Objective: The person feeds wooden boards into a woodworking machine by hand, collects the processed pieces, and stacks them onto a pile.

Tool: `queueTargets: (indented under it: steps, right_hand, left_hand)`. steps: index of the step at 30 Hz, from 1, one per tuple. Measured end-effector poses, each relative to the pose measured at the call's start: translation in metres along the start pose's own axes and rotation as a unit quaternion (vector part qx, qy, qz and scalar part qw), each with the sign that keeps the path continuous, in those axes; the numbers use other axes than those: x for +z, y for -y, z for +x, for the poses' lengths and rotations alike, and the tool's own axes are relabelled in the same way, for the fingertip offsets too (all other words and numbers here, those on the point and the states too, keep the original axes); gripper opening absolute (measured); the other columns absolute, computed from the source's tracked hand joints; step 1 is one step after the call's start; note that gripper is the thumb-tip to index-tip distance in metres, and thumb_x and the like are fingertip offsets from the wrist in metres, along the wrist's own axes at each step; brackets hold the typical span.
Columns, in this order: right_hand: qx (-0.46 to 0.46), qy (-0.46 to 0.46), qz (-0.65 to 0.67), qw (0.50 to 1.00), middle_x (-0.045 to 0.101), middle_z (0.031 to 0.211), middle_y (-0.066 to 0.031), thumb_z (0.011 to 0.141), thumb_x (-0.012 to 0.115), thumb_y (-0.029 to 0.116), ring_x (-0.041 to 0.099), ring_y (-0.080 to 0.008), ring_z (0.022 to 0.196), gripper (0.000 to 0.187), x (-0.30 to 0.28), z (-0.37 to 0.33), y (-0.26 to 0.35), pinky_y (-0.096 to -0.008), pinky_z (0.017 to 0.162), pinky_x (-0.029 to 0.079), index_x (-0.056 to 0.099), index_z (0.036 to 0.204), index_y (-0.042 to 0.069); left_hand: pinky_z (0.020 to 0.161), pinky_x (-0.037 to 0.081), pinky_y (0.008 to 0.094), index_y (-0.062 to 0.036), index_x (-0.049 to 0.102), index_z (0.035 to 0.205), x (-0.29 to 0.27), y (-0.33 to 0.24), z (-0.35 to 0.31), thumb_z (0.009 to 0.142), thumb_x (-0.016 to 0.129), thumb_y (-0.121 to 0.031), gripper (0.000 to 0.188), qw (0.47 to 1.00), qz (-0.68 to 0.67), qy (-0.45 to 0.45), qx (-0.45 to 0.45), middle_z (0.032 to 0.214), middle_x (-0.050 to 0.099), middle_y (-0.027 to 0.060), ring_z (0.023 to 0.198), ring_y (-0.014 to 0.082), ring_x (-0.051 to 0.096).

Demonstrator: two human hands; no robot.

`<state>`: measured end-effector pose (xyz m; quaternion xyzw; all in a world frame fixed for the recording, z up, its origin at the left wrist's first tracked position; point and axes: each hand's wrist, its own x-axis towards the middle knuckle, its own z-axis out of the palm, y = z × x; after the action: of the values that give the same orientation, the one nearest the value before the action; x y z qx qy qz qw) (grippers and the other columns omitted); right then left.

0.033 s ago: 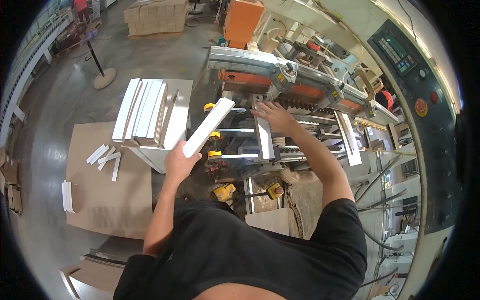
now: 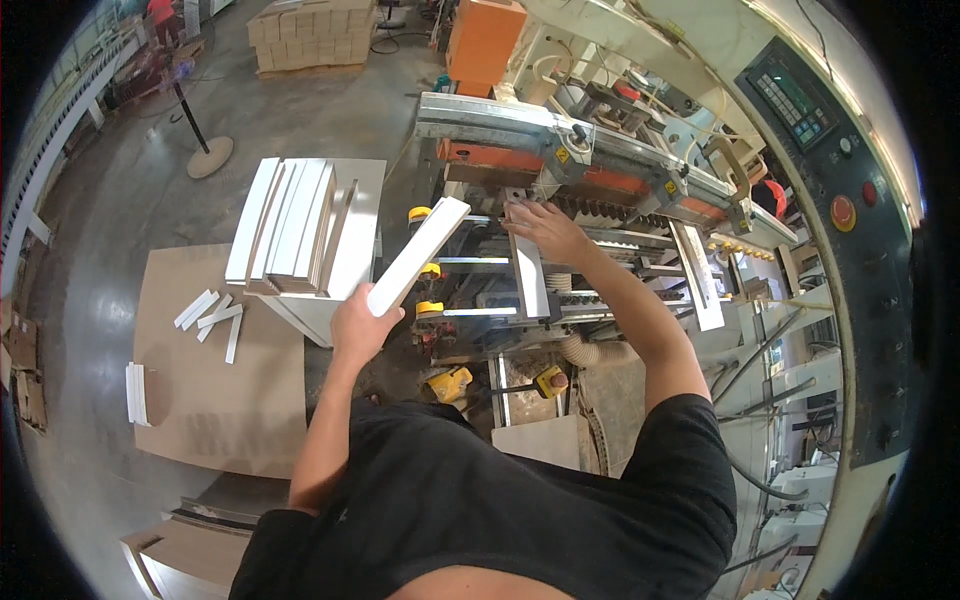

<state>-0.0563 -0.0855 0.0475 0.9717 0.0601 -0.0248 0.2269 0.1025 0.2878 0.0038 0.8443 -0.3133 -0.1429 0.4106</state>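
Note:
My left hand (image 2: pixel 364 325) grips one end of a long white strip of board (image 2: pixel 418 256), which is held tilted, its far end pointing toward the machine. Over the far end of a second white strip (image 2: pixel 531 280), lying on the machine's support bars, rests my right hand (image 2: pixel 550 234). Its fingers are stretched out, palm down; whether they press on the strip or just hover, I cannot tell. Farther right, another white strip (image 2: pixel 697 277) lies across the machine. To the left, a stack of white strips (image 2: pixel 290 225) stands on a white-topped stand (image 2: pixel 357 230).
A brown sheet (image 2: pixel 220 400) on the floor carries several loose white strips (image 2: pixel 213 318). Yellow-capped rollers (image 2: pixel 428 308) line the machine's left side. A metal beam (image 2: pixel 490 118) spans its far side. At the right stands a control panel (image 2: pixel 795 105) with a red stop button (image 2: pixel 843 213).
The fingers of my right hand have settled slightly lower and flatter over the strip on the machine. My left hand and its strip have hardly moved.

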Motion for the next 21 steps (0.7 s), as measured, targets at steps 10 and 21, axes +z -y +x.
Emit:
queueTargets:
  steps: [10, 21]
  right_hand:
    - [-0.036, 0.004, 0.034, 0.999, 0.047, 0.148, -0.0059, 0.084, 0.058, 0.007, 0.032, -0.0246, 0.144, 0.05, -0.032, -0.003, 0.016, -0.047, 0.117, 0.028, 0.055, 0.133, 0.014]
    - [0.253, -0.061, 0.131, 0.956, 0.067, 0.11, -0.011, 0.073, 0.076, 0.04, 0.062, -0.0302, 0.11, 0.049, -0.041, -0.136, 0.016, -0.0462, 0.094, 0.05, 0.065, 0.109, 0.01]
  left_hand:
    - [0.083, 0.049, 0.0462, 0.0001, 0.064, 0.106, 0.017, -0.013, -0.008, 0.073, 0.081, -0.026, 0.045, 1.0, 0.002, -0.03, -0.009, 0.099, 0.067, 0.0199, 0.098, 0.0372, 0.062]
    - [0.089, 0.047, 0.0467, 0.002, 0.064, 0.109, 0.068, -0.058, 0.012, 0.072, 0.081, -0.026, 0.049, 0.998, 0.052, -0.046, 0.007, 0.106, 0.06, 0.0183, 0.102, 0.0368, 0.057]
